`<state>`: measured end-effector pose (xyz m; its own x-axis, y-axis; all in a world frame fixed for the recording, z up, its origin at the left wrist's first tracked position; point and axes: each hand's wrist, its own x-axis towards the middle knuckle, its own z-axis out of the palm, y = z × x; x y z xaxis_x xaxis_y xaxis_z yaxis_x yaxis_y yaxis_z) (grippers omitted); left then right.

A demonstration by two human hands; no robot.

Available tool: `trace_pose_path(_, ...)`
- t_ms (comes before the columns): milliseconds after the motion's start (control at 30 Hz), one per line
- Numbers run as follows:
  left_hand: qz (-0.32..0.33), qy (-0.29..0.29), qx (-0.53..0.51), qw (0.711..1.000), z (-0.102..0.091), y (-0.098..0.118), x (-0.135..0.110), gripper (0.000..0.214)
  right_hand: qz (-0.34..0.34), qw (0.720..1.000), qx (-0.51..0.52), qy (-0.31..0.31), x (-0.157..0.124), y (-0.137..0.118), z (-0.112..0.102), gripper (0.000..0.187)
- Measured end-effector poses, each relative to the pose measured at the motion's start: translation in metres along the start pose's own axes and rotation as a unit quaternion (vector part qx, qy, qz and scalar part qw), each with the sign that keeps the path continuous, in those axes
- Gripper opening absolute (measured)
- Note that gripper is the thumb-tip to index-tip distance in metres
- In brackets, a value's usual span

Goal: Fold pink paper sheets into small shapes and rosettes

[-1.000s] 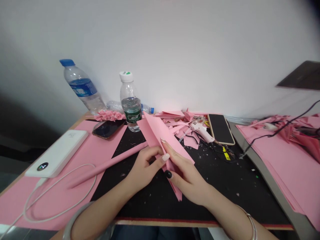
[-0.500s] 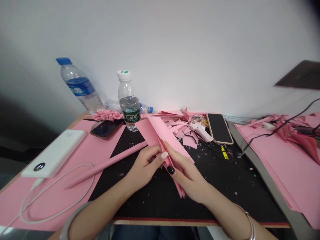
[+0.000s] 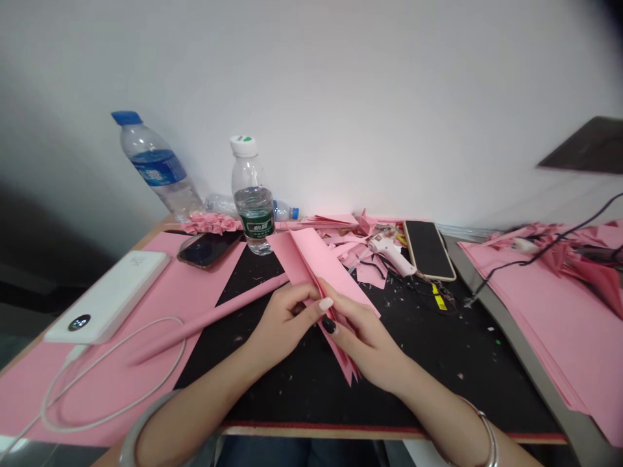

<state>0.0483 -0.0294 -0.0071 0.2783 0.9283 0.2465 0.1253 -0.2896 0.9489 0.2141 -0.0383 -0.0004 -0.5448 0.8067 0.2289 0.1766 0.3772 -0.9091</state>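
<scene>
Between my two hands is a folded pink paper (image 3: 335,269), held above the black mat with its pleated layers pointing toward me at the lower end. My left hand (image 3: 287,318) pinches the fold from the left, thumb on top and fingers tucked under. From the right, my right hand (image 3: 370,340) grips the same paper, its thumb close to the left thumb and its fingers partly hidden behind the layers. A rolled pink paper tube (image 3: 209,318) lies to the left, its upper end near my left hand.
At the left lie a white power bank (image 3: 109,298) with a cable and a dark phone (image 3: 209,248). A water bottle (image 3: 253,207) stands behind. A glue gun (image 3: 392,253), pink scraps and another phone (image 3: 429,250) lie at the back; pink sheets (image 3: 549,331) are stacked right.
My right thumb has slid slightly up and left, closer to the left thumb. The paper's upper layers sit closer together and a little lower; both hands keep hold.
</scene>
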Motion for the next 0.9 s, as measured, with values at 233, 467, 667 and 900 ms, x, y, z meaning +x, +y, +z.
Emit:
trace_pose_path(233,-0.007,0.013,0.013,1.0,0.0008,-0.0007,0.0008,0.024,0.006,0.999,0.044,0.004,0.0007,0.001,-0.0031,0.048)
trace_pose_path(467,-0.007,0.023,0.015,1.0,-0.0003,-0.0005,0.0009,0.033,0.012,0.996,0.09,-0.016,0.0023,0.001,-0.0063,0.046)
trace_pose_path(667,-0.022,0.015,0.013,1.0,-0.0009,-0.0026,-0.0004,0.032,0.025,0.994,0.107,-0.013,0.0016,0.0052,-0.0059,0.045)
trace_pose_path(900,-0.025,0.018,0.003,1.0,-0.0003,-0.0021,0.0005,0.033,0.025,0.993,0.112,-0.018,0.0038,0.0018,-0.0067,0.046)
